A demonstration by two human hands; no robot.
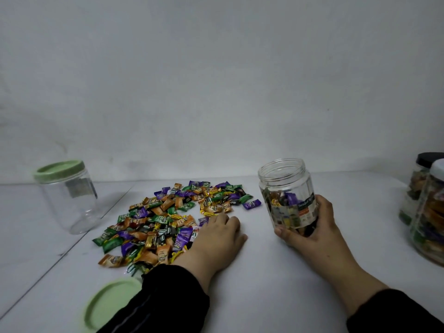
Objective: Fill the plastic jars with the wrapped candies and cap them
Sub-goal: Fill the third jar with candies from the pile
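Right hand (310, 227) of mine wraps its fingers round the open jar (287, 195), low down. Left hand (219, 233) lies on the candies (168, 217), fingers bent; 1 green lid (111, 304) sits near.

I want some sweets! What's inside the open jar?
The open jar holds a few wrapped candies at the bottom. The right hand covers its base, hiding some.

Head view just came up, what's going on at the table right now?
A person is filling jars with candy. The right hand grips an open jar that is only partly filled, while the left hand rests on the edge of the candy pile. A loose green lid lies near the left sleeve. An empty capped jar stands at the left; two filled, capped jars stand at the right edge.
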